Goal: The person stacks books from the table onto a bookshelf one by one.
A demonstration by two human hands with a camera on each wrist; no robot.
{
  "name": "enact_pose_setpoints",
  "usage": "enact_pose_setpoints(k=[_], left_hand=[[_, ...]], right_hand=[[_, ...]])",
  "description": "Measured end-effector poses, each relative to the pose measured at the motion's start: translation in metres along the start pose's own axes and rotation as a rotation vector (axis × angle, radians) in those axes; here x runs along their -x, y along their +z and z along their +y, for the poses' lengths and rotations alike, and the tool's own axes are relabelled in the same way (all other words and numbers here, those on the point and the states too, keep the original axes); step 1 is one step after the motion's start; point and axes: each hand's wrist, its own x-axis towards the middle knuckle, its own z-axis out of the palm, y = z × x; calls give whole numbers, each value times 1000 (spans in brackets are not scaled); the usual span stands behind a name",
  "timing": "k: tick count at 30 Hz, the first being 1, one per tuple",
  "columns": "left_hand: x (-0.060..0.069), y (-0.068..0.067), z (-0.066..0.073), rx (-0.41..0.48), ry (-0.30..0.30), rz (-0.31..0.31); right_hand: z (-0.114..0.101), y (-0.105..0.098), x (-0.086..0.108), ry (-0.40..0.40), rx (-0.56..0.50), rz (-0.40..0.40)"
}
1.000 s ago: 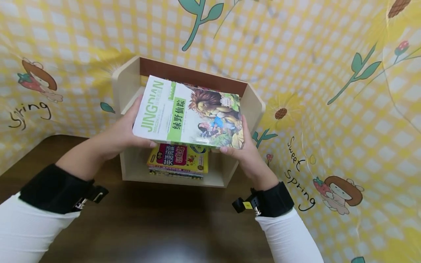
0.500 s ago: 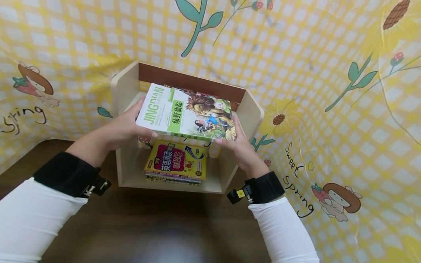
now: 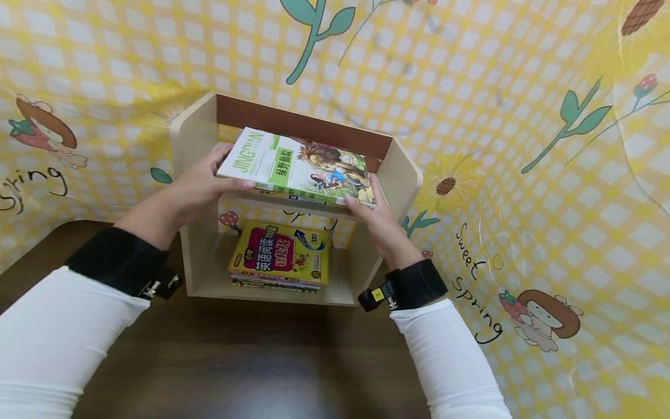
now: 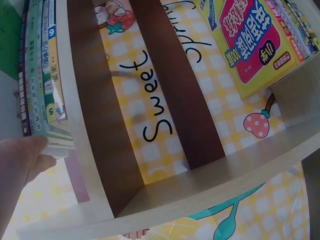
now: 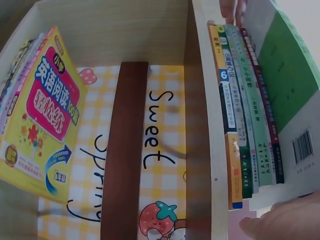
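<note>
A white book (image 3: 298, 169) with a lion picture and green print lies between my two hands at the upper shelf. My left hand (image 3: 201, 186) grips its left end, thumb along the near edge. Its right end is held by my right hand (image 3: 374, 212). Beneath it is a stack of several thin books (image 5: 245, 115), resting on the upper shelf. In the right wrist view the white book's back cover (image 5: 297, 100) slants away from that stack, with a gap between. In the left wrist view, my left fingers (image 4: 42, 150) are at the stack's end.
A small wooden two-level bookshelf (image 3: 400, 180) stands on a dark brown surface (image 3: 262, 361). On its lower level lies another stack, topped by a yellow book (image 3: 280, 253). A yellow checked cloth (image 3: 471, 87) covers the walls behind and beside it.
Both hands have lowered the white book toward the upper shelf, and its cover looks flatter. More of the lower yellow book and the spines beneath the white book now show.
</note>
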Motion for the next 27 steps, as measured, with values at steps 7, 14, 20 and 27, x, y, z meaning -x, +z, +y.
enact_pose_setpoints(k=[7,14,20,27], left_hand=[[-14,0,-1,-81,-39,24],[-27,-3,2,-149,-66,32],[-31,-4,3,-164,-39,15],[-39,-4,-1,-150,-50,19]], right_hand=[[1,1,-13,77,81,61],[4,0,-28,57,118,95],[4,-1,-35,63,122,83],[5,-2,-41,76,136,83]])
